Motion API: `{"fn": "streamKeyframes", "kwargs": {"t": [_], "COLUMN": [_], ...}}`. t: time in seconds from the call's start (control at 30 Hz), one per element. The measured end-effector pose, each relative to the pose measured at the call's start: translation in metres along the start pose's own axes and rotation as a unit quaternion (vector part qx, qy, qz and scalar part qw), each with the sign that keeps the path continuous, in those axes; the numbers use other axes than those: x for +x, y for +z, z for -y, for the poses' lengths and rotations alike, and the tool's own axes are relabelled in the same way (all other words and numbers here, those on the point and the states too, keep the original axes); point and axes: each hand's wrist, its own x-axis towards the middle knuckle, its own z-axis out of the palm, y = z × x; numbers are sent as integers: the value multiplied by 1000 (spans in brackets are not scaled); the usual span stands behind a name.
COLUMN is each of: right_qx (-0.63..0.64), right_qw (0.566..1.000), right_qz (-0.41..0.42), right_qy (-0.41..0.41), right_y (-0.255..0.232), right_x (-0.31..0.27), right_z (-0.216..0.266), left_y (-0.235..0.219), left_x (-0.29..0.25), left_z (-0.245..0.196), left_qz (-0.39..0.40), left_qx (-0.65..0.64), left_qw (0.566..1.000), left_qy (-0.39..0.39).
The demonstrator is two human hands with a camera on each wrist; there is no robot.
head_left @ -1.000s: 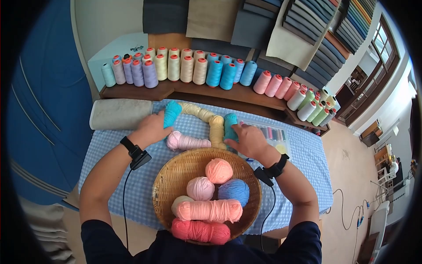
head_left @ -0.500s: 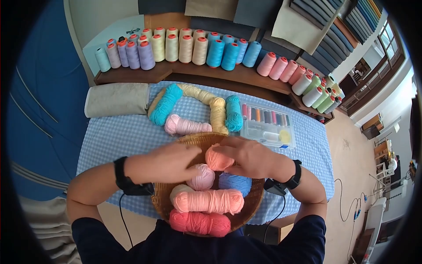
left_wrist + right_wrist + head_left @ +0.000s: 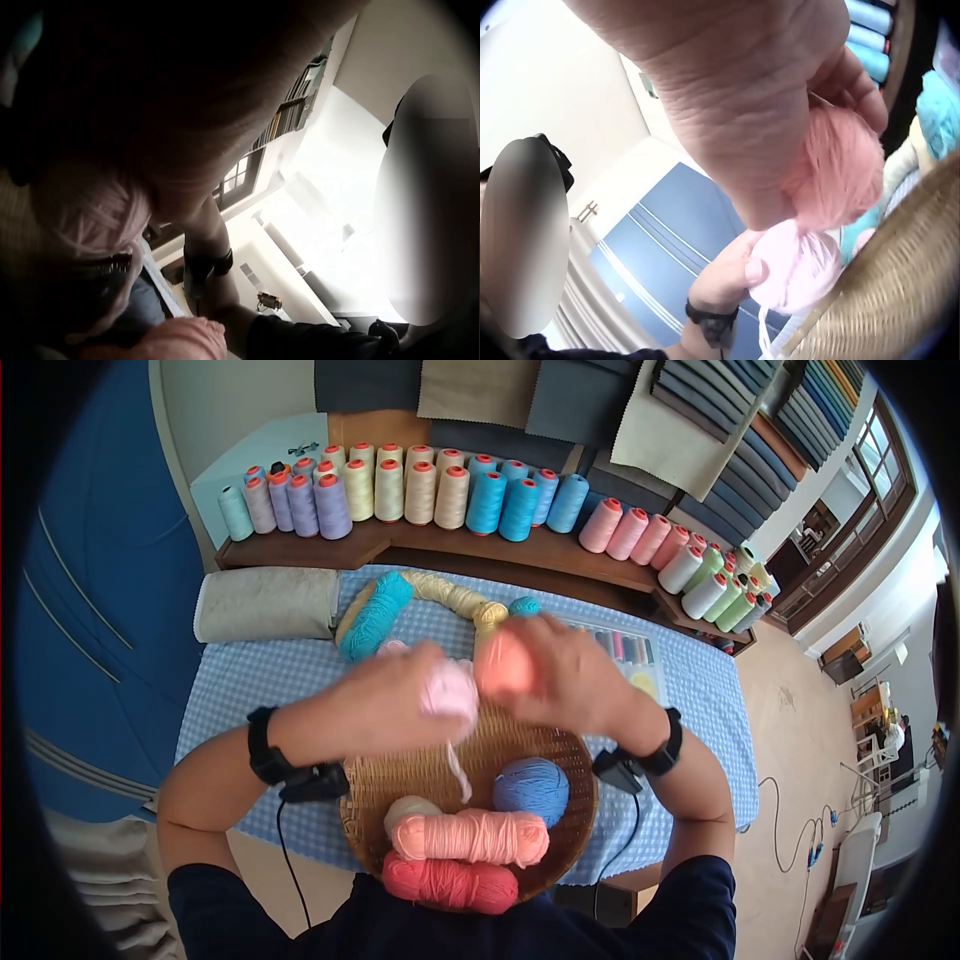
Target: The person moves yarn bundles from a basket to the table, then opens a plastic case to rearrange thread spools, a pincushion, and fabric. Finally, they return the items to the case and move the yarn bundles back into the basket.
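Note:
My left hand (image 3: 380, 700) grips a pale pink ball of yarn (image 3: 450, 695) above the far side of the wicker basket (image 3: 375, 790). A loose strand (image 3: 458, 772) trails down from that ball. Beside it, my right hand (image 3: 575, 675) holds a peach ball of yarn (image 3: 507, 663); in the right wrist view the fingers curl over it. Still in the basket are a blue ball of yarn (image 3: 531, 790), a cream ball (image 3: 408, 813) partly covered, a peach skein (image 3: 470, 838) and a red skein (image 3: 452, 882).
Beyond the basket, turquoise skeins (image 3: 377, 618) and cream skeins (image 3: 445, 593) lie on the checked cloth (image 3: 250, 690). A folded grey fabric (image 3: 268, 605) is at left, a clear thread box (image 3: 640, 660) at right. Thread cones (image 3: 420, 495) line the shelf behind.
My hands left the turquoise skeins on the table, came back to the basket, and took up the pale pink and peach balls. Both balls have now moved up and away from me.

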Motion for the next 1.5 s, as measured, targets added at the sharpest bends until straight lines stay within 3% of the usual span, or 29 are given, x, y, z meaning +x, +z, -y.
{"fn": "streamKeyframes", "kwargs": {"t": [0.07, 0.13, 0.17, 0.23, 0.3, 0.33, 0.37, 0.5, 0.57, 0.63, 0.7, 0.73, 0.77, 0.8, 0.9, 0.97, 1.17, 1.27, 1.37, 1.5], "right_qx": [-10, -12, -14, -6, -21, -35, -34, -2, 59, 65, 66, 48, 29, 22, 48, 62, 85, 62, -47, -113], "right_qw": [999, 991, 991, 1000, 998, 992, 992, 996, 976, 966, 955, 942, 924, 922, 923, 919, 944, 991, 992, 970], "right_qz": [-49, -131, -133, 22, 56, 90, 92, 57, 198, 233, 264, 322, 378, 382, 380, 386, 310, 117, -120, -214], "right_qy": [5, 8, 4, 9, -37, -81, -81, -63, -65, -88, -115, -82, -48, -63, -46, -44, -71, -34, -19, 7], "right_y": [3, 25, 39, 66, 75, 77, 67, 16, -9, -21, -22, -21, -20, -11, 8, 15, -16, -32, -23, 15], "right_x": [23, 45, 51, 58, 50, 46, 46, 19, -2, -29, -49, -56, -62, -71, -78, -79, -49, -17, 26, 74], "right_z": [-10, -29, -41, -66, -79, -82, -75, -34, -10, 5, 18, 23, 27, 24, 27, 20, 22, 8, -22, -78], "left_y": [-13, -15, -11, 1, 5, 7, 7, -2, 1, 10, 21, 26, 30, 33, 39, 49, 50, 60, 63, 68], "left_x": [17, 46, 58, 67, 65, 62, 59, 33, 11, -6, -20, -23, -24, -25, -37, -37, -48, -54, -52, -54], "left_z": [6, 43, 64, 97, 115, 122, 121, 90, 60, 43, 33, 28, 23, 17, -14, -13, -14, -7, -6, -3], "left_qz": [-199, -197, -190, -172, -146, -164, -182, -167, -137, -91, 46, 46, 110, 173, 214, 231, 272, 218, 204, 196], "left_qx": [104, 146, 183, 219, 254, 279, 301, 267, 184, 150, 119, 119, 68, 19, 5, -12, 25, -17, -22, -3], "left_qw": [973, 969, 964, 959, 954, 946, 936, 949, 970, 977, 971, 971, 978, 977, 968, 964, 943, 955, 960, 963], "left_qy": [-42, -31, -25, -44, -65, -24, 16, 19, 84, 120, 201, 201, 162, 123, 130, 134, 190, 199, 191, 187]}}
